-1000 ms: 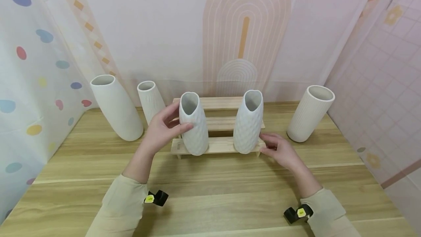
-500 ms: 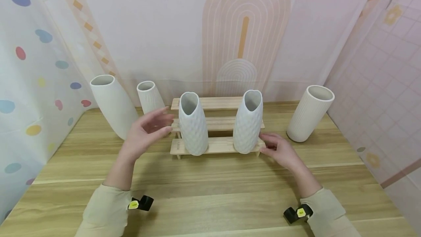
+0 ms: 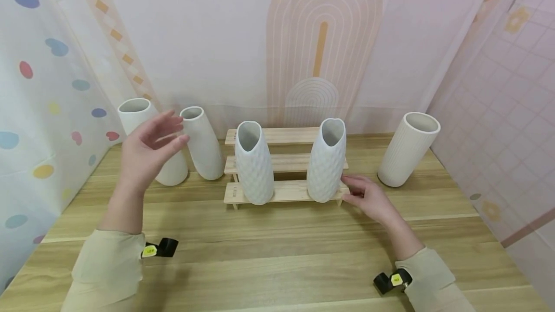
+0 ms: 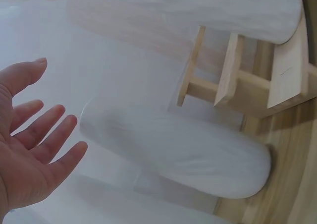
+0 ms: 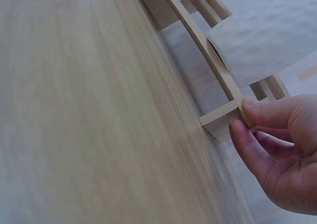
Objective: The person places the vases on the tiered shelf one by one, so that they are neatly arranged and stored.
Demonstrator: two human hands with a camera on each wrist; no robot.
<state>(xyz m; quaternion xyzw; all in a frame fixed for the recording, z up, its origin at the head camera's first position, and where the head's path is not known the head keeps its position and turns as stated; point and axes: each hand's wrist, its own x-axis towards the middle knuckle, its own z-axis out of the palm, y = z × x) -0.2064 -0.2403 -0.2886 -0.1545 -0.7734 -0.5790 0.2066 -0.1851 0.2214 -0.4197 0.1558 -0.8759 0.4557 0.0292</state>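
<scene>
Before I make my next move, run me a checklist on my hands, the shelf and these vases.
1. Left hand empty: ok, fingers loose, holding nothing.
2. Right hand gripping lowest shelf: ok, thumb and fingers pinch its right end.
3. Left textured vase and right textured vase standing on that shelf: ok, both upright.
4. Their bases fully inside its front edge: cannot tell; they look close to it.
5. Left hand clear of slim vase: cannot tell; fingertips appear near its rim.
6. Ribbed vase apart from right hand: ok, a gap shows.
</scene>
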